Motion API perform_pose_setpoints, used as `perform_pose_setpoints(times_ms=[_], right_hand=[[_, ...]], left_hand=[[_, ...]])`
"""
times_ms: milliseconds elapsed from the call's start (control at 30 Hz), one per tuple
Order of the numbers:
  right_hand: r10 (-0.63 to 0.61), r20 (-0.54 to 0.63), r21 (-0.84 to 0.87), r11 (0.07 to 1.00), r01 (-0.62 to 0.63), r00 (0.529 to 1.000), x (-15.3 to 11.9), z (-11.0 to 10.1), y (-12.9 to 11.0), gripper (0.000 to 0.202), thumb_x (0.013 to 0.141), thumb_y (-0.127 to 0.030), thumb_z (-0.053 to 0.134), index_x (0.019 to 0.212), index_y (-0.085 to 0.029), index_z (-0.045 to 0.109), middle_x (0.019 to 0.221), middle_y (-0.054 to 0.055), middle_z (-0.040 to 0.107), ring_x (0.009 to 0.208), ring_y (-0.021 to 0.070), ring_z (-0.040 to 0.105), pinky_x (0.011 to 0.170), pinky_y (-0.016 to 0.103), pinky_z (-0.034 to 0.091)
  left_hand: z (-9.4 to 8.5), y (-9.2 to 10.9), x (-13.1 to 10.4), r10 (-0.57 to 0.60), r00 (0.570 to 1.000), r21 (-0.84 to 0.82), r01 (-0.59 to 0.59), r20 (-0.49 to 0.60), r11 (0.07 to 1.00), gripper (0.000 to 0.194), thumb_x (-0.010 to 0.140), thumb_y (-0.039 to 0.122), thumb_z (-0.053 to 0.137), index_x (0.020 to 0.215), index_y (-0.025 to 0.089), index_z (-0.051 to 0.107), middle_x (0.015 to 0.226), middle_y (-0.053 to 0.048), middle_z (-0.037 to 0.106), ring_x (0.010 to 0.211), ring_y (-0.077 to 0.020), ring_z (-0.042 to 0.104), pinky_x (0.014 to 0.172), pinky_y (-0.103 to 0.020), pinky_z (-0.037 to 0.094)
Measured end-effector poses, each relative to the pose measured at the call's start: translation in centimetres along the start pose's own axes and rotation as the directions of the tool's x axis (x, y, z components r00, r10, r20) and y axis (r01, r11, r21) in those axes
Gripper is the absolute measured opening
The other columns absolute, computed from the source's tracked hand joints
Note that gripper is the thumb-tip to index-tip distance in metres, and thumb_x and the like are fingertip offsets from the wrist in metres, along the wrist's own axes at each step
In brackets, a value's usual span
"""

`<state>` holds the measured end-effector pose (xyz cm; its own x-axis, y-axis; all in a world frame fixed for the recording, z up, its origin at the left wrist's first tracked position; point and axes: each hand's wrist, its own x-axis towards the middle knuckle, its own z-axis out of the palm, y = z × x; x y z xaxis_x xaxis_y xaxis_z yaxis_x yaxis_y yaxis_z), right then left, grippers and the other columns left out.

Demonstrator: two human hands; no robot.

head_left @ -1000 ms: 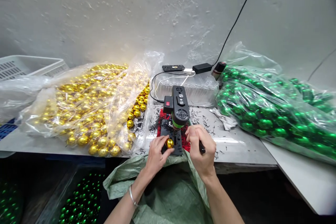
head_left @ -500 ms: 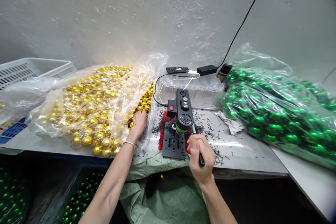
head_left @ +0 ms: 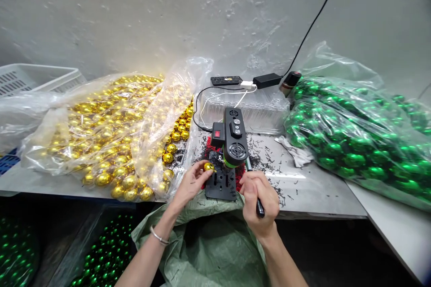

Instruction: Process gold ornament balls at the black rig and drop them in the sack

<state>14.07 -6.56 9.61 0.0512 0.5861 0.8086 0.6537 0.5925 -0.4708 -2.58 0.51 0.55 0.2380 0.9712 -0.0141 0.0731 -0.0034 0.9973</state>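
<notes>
Between the thumb and fingers of my left hand [head_left: 191,182] is a shiny gold ball [head_left: 208,167], held at the left edge of a slotted black base plate [head_left: 220,187]. Above that plate stands a small black machine [head_left: 235,136] with round vents, buttons and a green ring at its lower end. My right hand [head_left: 260,201] is wrapped round the black-tipped lever handle [head_left: 259,208] on the machine's right side. A clear plastic bag of gold balls [head_left: 111,132] lies open to the left, with a few loose balls at its mouth.
A clear bag of green balls [head_left: 357,139] fills the right side, beside a crumpled white glove [head_left: 295,152]. Black scraps [head_left: 269,161] litter the table. Behind the machine, a clear plastic box [head_left: 266,114] carries cables and a black adapter [head_left: 267,81]. A green sack [head_left: 215,244] hangs below the front edge.
My left hand has come out of the gold-ball bag and moved right to the base plate, now with one gold ball. My right hand stays on the lever.
</notes>
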Motion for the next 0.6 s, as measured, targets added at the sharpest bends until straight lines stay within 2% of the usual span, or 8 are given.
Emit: perform_pose_setpoints(times_ms=[67,133,233,400,600], right_hand=[[-0.005,0.009,-0.016,1.0,0.006,1.0,0.0,-0.1,0.0,0.025,0.086,-0.001,0.044,0.072,-0.02,0.047,0.066,0.001,0.052,0.067,0.0142,0.054,0.06,0.028,0.043],[-0.016,0.014,-0.023,1.0,0.016,1.0,-0.1,-0.2,0.1,0.024,0.087,-0.002,0.044,0.073,-0.02,0.048,0.066,0.001,0.053,0.068,0.0146,0.055,0.06,0.028,0.043],[-0.019,0.016,-0.019,1.0,0.019,1.0,-0.2,-0.1,0.2,0.023,0.087,-0.002,0.044,0.074,-0.02,0.049,0.066,0.001,0.054,0.069,0.0149,0.056,0.06,0.029,0.044],[-0.01,0.011,-0.002,1.0,0.01,1.0,-0.4,0.0,0.3,0.023,0.086,-0.002,0.044,0.074,-0.02,0.049,0.066,0.001,0.053,0.068,0.0148,0.056,0.059,0.029,0.044],[-0.017,0.025,0.004,1.0,0.017,1.0,-1.7,0.2,1.0,0.021,0.086,-0.004,0.043,0.075,-0.02,0.05,0.069,0.002,0.054,0.069,0.0154,0.056,0.059,0.029,0.046]], left_hand=[[1.1,-0.6,-0.2,0.097,0.995,0.21,-0.1,0.026,0.973,0.041,0.086,0.041,0.062,0.118,0.016,0.062,0.1,-0.008,0.071,0.087,-0.0206,0.066,0.081,-0.035,0.054],[1.8,-1.0,-0.2,0.194,0.979,0.381,-0.2,0.056,0.903,0.036,0.087,0.036,0.062,0.118,0.017,0.063,0.106,-0.01,0.07,0.095,-0.0235,0.066,0.087,-0.039,0.053],[2.2,-1.2,0.1,0.279,0.954,0.516,-0.295,0.11,0.804,0.034,0.087,0.032,0.063,0.117,0.016,0.063,0.111,-0.013,0.069,0.102,-0.0266,0.064,0.092,-0.043,0.051],[2.7,-1.7,0.4,0.349,0.925,0.576,-0.369,0.152,0.729,0.034,0.087,0.037,0.065,0.115,0.019,0.065,0.11,-0.011,0.068,0.1,-0.0257,0.064,0.089,-0.042,0.051],[3.3,-2.8,0.4,0.389,0.916,0.545,-0.375,0.094,0.75,0.034,0.084,0.039,0.069,0.114,0.022,0.068,0.108,-0.009,0.068,0.102,-0.0254,0.061,0.092,-0.043,0.047]])
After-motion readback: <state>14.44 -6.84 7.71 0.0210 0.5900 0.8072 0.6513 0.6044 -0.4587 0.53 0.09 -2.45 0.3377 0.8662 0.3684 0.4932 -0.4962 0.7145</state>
